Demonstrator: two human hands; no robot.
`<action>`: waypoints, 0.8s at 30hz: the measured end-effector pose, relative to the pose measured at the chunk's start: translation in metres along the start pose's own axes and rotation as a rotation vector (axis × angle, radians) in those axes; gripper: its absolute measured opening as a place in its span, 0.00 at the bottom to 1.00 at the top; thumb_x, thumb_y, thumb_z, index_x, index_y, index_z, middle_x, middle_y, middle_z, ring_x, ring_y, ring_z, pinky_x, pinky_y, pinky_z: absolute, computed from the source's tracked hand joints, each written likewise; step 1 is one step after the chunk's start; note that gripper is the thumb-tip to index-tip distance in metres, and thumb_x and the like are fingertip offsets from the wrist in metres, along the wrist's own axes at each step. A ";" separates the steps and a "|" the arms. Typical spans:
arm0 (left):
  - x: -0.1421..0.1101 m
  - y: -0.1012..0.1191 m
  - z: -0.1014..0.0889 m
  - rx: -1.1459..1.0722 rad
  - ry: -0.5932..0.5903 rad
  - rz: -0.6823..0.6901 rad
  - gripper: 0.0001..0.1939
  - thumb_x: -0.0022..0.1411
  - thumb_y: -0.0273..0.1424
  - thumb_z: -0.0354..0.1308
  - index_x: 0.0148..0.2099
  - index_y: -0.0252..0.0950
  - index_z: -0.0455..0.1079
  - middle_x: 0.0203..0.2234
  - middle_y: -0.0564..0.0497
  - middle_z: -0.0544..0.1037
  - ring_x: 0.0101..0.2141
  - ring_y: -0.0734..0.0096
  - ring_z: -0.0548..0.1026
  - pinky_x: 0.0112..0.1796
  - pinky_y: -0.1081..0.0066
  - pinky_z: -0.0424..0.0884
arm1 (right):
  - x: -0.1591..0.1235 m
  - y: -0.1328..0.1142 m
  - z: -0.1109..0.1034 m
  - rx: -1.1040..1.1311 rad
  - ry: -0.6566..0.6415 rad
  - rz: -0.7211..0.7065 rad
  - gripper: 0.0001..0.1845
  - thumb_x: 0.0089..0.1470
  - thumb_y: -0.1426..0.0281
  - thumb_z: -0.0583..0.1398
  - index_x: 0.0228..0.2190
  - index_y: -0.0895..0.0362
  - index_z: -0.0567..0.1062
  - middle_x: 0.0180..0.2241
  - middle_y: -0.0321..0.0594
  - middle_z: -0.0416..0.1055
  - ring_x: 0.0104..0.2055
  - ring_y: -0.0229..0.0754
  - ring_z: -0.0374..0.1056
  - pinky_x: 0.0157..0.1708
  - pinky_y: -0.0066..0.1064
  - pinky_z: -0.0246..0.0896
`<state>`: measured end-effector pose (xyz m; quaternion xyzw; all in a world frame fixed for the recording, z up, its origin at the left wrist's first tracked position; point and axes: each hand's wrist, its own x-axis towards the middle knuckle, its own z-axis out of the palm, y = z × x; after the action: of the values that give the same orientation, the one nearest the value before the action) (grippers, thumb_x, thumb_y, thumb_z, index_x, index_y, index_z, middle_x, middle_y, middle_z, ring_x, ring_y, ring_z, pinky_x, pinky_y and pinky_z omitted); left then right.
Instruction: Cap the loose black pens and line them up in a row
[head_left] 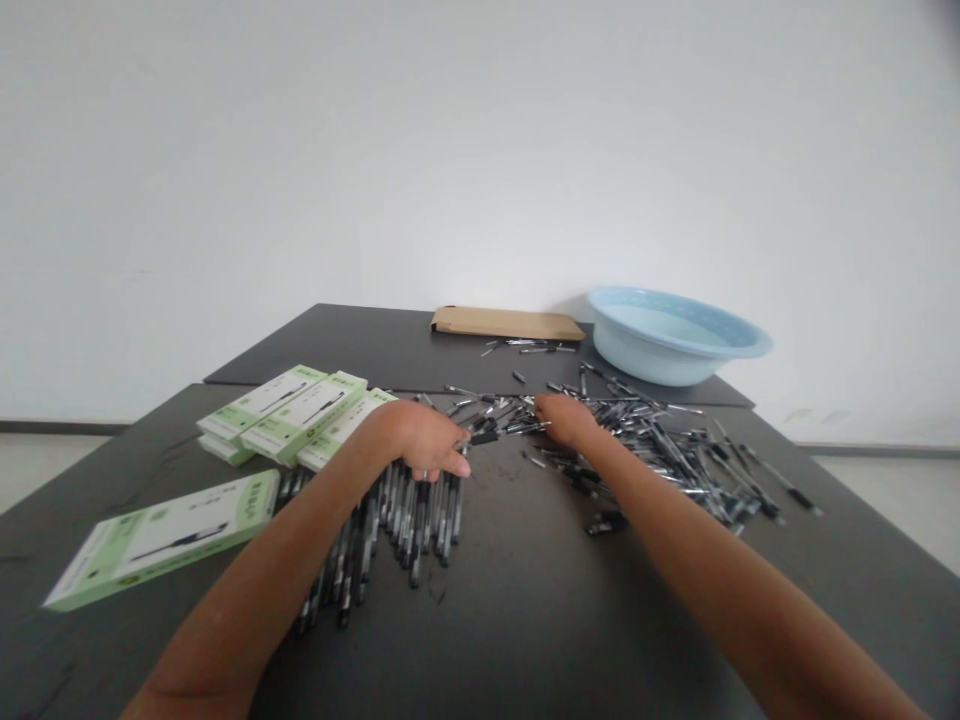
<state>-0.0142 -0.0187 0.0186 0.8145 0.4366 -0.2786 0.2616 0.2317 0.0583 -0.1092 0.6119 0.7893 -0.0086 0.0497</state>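
Note:
My left hand (431, 440) is closed on a pen (484, 437) with a dark grip, which points right toward my other hand. Below that hand lies a row of capped black-and-clear pens (416, 520), roughly side by side. At the left edge of a loose heap of pens and pen parts (660, 445), my right hand (566, 418) has its fingers curled together. What they pinch is too small and blurred to make out. The held pen's far end reaches close to those fingers; whether they touch it is unclear.
Green-and-white pen boxes (296, 415) are stacked at left, with a single box (169, 530) nearer me. A light blue basin (675, 335) stands at back right. Beside it lies a flat brown cardboard piece (506, 322), with several thin pen parts (536, 347) in front.

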 end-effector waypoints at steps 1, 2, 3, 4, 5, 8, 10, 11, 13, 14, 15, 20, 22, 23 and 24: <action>0.000 0.000 0.000 -0.001 -0.002 0.001 0.24 0.67 0.36 0.47 0.60 0.27 0.59 0.40 0.40 0.80 0.35 0.65 0.79 0.29 0.74 0.69 | 0.000 0.000 0.000 -0.001 0.001 0.001 0.16 0.60 0.65 0.57 0.47 0.59 0.69 0.48 0.44 0.68 0.45 0.44 0.68 0.44 0.42 0.66; 0.000 0.000 0.000 -0.002 -0.005 0.001 0.25 0.67 0.37 0.47 0.60 0.26 0.58 0.40 0.39 0.80 0.35 0.64 0.79 0.29 0.74 0.69 | 0.001 0.001 0.000 -0.003 0.003 0.004 0.16 0.60 0.65 0.57 0.47 0.59 0.70 0.47 0.44 0.68 0.45 0.44 0.68 0.44 0.42 0.66; 0.001 0.000 0.000 -0.003 -0.005 0.001 0.25 0.67 0.37 0.47 0.61 0.26 0.57 0.40 0.39 0.80 0.35 0.64 0.79 0.29 0.74 0.69 | 0.001 0.001 -0.001 -0.004 0.003 0.009 0.15 0.60 0.65 0.56 0.46 0.59 0.70 0.47 0.44 0.69 0.46 0.44 0.68 0.45 0.42 0.66; 0.001 -0.001 0.000 -0.004 -0.005 0.001 0.25 0.67 0.37 0.47 0.61 0.26 0.57 0.40 0.40 0.80 0.35 0.64 0.79 0.28 0.74 0.69 | 0.002 0.001 -0.001 -0.005 0.003 0.015 0.15 0.60 0.64 0.56 0.46 0.59 0.70 0.46 0.44 0.69 0.46 0.44 0.68 0.45 0.42 0.65; 0.001 -0.001 0.001 -0.006 -0.004 0.000 0.25 0.67 0.37 0.47 0.60 0.27 0.58 0.40 0.40 0.80 0.35 0.65 0.79 0.28 0.75 0.69 | 0.003 0.000 -0.002 -0.006 0.001 0.021 0.15 0.60 0.64 0.56 0.45 0.60 0.71 0.46 0.44 0.69 0.46 0.44 0.68 0.45 0.42 0.65; 0.002 0.000 0.001 -0.015 -0.005 -0.004 0.20 0.67 0.37 0.47 0.55 0.30 0.64 0.39 0.42 0.81 0.35 0.65 0.79 0.27 0.75 0.69 | 0.006 -0.001 -0.003 -0.002 -0.011 0.035 0.15 0.60 0.64 0.56 0.46 0.59 0.70 0.46 0.44 0.69 0.45 0.44 0.68 0.44 0.42 0.66; 0.003 0.000 0.002 -0.015 -0.011 -0.002 0.18 0.66 0.37 0.48 0.52 0.31 0.66 0.38 0.42 0.81 0.35 0.65 0.79 0.27 0.75 0.69 | 0.008 -0.002 -0.002 0.002 -0.019 0.037 0.16 0.60 0.64 0.57 0.47 0.59 0.70 0.47 0.44 0.68 0.45 0.44 0.68 0.44 0.42 0.66; 0.003 0.000 0.002 -0.013 -0.011 0.001 0.18 0.66 0.37 0.48 0.51 0.31 0.67 0.38 0.42 0.81 0.34 0.64 0.79 0.27 0.75 0.69 | 0.008 -0.003 -0.002 0.005 -0.022 0.036 0.16 0.60 0.65 0.57 0.48 0.59 0.69 0.47 0.44 0.68 0.45 0.44 0.68 0.44 0.42 0.66; 0.004 -0.001 0.002 -0.010 -0.009 0.007 0.18 0.66 0.37 0.48 0.51 0.30 0.67 0.37 0.42 0.81 0.34 0.64 0.79 0.28 0.74 0.69 | 0.009 -0.004 -0.001 0.012 -0.023 0.035 0.17 0.60 0.65 0.57 0.48 0.59 0.69 0.48 0.45 0.67 0.45 0.44 0.68 0.44 0.42 0.66; 0.005 -0.001 0.002 -0.010 -0.007 0.010 0.18 0.66 0.36 0.48 0.51 0.30 0.67 0.37 0.42 0.81 0.34 0.64 0.79 0.28 0.74 0.69 | 0.009 -0.005 -0.001 0.017 -0.023 0.035 0.17 0.60 0.65 0.57 0.48 0.59 0.69 0.48 0.45 0.67 0.45 0.44 0.68 0.44 0.42 0.67; 0.006 -0.002 0.002 -0.009 -0.007 0.014 0.18 0.65 0.37 0.48 0.51 0.30 0.67 0.37 0.42 0.81 0.34 0.64 0.79 0.28 0.73 0.70 | 0.009 -0.006 -0.001 0.023 -0.022 0.035 0.17 0.60 0.65 0.57 0.48 0.59 0.69 0.48 0.45 0.67 0.46 0.44 0.68 0.44 0.42 0.67; 0.007 -0.002 0.002 -0.017 -0.015 0.018 0.19 0.65 0.37 0.48 0.50 0.31 0.68 0.37 0.43 0.81 0.34 0.64 0.79 0.29 0.72 0.70 | 0.008 -0.008 -0.003 0.077 0.013 0.044 0.15 0.60 0.65 0.56 0.46 0.61 0.70 0.47 0.47 0.69 0.46 0.45 0.68 0.45 0.41 0.64; 0.005 -0.002 0.002 -0.022 -0.012 0.014 0.18 0.65 0.37 0.48 0.49 0.32 0.69 0.37 0.42 0.81 0.34 0.64 0.79 0.30 0.73 0.70 | 0.006 -0.007 -0.004 0.112 0.050 0.051 0.13 0.60 0.69 0.55 0.44 0.61 0.70 0.45 0.51 0.71 0.46 0.47 0.68 0.44 0.38 0.62; 0.004 -0.002 0.002 -0.019 -0.010 0.013 0.17 0.65 0.37 0.47 0.48 0.32 0.70 0.37 0.42 0.81 0.34 0.64 0.79 0.30 0.73 0.70 | 0.005 -0.006 -0.005 0.132 0.072 0.056 0.12 0.59 0.71 0.55 0.43 0.62 0.71 0.43 0.53 0.72 0.46 0.48 0.69 0.43 0.36 0.61; 0.003 -0.002 0.002 -0.014 -0.007 0.013 0.17 0.65 0.37 0.47 0.47 0.32 0.70 0.37 0.43 0.81 0.35 0.65 0.79 0.30 0.74 0.70 | 0.003 -0.005 -0.006 0.154 0.096 0.061 0.11 0.57 0.73 0.55 0.42 0.61 0.71 0.42 0.54 0.73 0.45 0.49 0.69 0.41 0.35 0.60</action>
<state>-0.0146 -0.0172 0.0150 0.8143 0.4325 -0.2768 0.2707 0.2258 0.0606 -0.1039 0.6372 0.7689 -0.0384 -0.0351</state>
